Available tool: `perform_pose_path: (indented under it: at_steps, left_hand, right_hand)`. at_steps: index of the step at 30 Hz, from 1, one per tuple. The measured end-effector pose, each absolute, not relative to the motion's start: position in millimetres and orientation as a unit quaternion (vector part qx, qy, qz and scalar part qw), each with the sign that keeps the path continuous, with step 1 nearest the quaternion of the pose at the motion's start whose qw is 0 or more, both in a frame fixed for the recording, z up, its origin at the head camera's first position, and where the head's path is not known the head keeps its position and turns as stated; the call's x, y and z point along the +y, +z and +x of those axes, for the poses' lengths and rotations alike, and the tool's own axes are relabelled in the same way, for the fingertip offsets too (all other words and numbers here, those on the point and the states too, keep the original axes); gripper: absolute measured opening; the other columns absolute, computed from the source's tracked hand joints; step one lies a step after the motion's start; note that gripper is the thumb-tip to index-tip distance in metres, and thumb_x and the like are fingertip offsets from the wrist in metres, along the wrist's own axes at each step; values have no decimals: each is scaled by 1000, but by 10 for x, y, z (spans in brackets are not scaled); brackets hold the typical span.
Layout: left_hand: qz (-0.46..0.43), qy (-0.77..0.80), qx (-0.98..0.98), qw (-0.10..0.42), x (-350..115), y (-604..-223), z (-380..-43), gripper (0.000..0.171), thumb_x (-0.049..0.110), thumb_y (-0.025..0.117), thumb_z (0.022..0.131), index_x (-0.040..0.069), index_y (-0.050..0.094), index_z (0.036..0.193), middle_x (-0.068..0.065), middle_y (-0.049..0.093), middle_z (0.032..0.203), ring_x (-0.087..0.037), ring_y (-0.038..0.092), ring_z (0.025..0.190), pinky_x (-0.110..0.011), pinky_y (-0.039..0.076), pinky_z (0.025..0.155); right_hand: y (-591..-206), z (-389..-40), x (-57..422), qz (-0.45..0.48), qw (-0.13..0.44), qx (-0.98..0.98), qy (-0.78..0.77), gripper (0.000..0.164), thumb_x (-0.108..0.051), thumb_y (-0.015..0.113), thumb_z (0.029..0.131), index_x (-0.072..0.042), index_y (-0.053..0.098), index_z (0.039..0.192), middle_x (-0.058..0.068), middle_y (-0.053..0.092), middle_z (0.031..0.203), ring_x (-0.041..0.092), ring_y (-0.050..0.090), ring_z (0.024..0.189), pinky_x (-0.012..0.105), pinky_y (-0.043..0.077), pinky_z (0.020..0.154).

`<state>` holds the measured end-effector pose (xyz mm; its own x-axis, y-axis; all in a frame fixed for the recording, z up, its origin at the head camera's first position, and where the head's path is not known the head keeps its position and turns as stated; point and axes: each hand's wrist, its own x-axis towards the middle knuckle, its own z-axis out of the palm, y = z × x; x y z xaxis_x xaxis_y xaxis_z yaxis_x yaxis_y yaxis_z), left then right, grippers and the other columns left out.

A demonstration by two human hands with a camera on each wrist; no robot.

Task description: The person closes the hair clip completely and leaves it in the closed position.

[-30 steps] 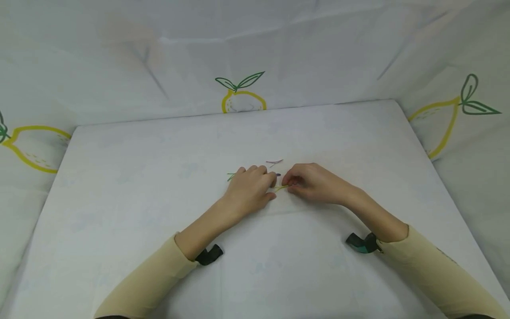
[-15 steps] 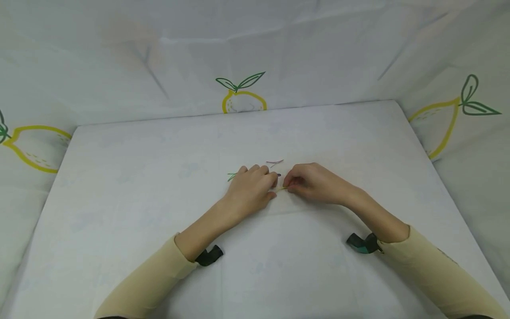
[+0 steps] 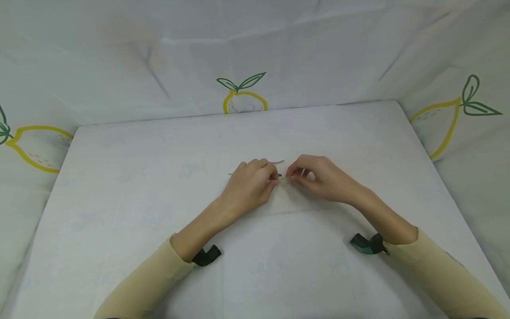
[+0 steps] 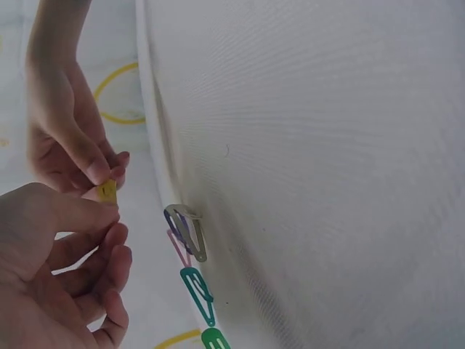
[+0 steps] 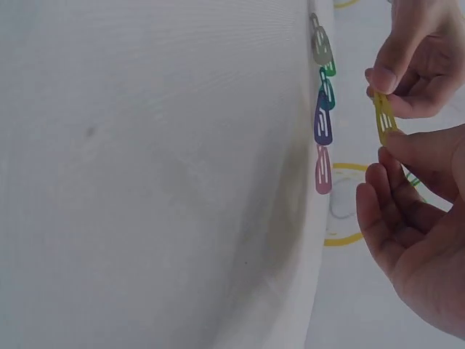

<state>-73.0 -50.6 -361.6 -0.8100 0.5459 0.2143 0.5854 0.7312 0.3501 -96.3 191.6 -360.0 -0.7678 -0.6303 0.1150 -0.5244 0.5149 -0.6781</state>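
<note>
A yellow snap hair clip [image 5: 385,120] is stretched between my two hands, just above the white table. My left hand [image 3: 248,184] pinches one end of it with thumb and fingertips. At the other end, the thumb and fingers of my right hand [image 3: 320,177] pinch it. In the left wrist view only a short stretch of the yellow clip [image 4: 107,192] shows between the fingertips. More snap clips lie beyond the hands: a grey one [image 5: 321,45], a purple one [image 5: 322,120], a pink one [image 5: 323,171] and a teal one [image 4: 197,294]. In the head view my left hand partly hides them.
A bright green clip [image 4: 214,339] lies past the teal one. White cloth covers the table [image 3: 255,274], and a white curtain with printed lemons [image 3: 245,102] rises behind its far edge. Dark wrist devices [image 3: 207,255] sit under both sleeves.
Both hands have lifted a little, bringing the yellow clip up off the table. My right hand has shifted slightly right, and my left fingers have closed on the clip's near end.
</note>
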Motion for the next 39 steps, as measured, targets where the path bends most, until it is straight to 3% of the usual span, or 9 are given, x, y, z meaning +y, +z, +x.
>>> perform_pose_path:
  at_steps: [7, 14, 22, 33, 39]
  left_hand:
    - [-305, -248, -918, 51, -522, -3582, -731, 4, 14, 77, 100, 11, 78, 102, 0, 74, 94, -19, 69, 86, -37, 52, 73]
    - [-300, -272, -913, 40, -521, -3571, -739, 4, 14, 76, 101, 10, 78, 102, -1, 75, 94, -18, 66, 84, -36, 51, 73]
    - [-309, -274, -910, 41, -527, -3584, -740, 6, 15, 75, 102, 10, 79, 101, 0, 77, 93, -18, 66, 82, -35, 50, 72]
    - [-302, -288, -907, 50, -539, -3585, -737, 4, 9, 78, 97, 12, 81, 98, 3, 78, 92, -16, 68, 85, -34, 53, 75]
    - [-320, -290, -898, 85, -539, -3604, -743, 10, 5, 77, 93, 15, 79, 95, 3, 78, 92, -16, 68, 86, -32, 52, 73]
  right_hand:
    - [-3575, -962, 1941, -346, 43, 853, -389, 13, 3, 73, 99, -6, 76, 107, 6, 77, 102, 9, 69, 93, 23, 58, 86]
    - [-3550, -965, 1939, -349, 40, 843, -407, 7, -1, 72, 102, -5, 75, 107, 6, 76, 102, 9, 67, 93, 23, 58, 86]
    - [-3586, -968, 1949, -352, 61, 832, -425, 9, 2, 70, 102, -2, 75, 108, 9, 75, 103, 19, 71, 94, 21, 57, 89]
    - [-3590, -935, 1950, -338, 70, 836, -426, 10, 1, 70, 102, -6, 75, 107, 7, 75, 103, 13, 71, 96, 20, 58, 91]
    - [-3607, -923, 1950, -323, 81, 838, -432, 9, 0, 69, 103, -7, 74, 107, 8, 75, 103, 12, 70, 98, 20, 58, 93]
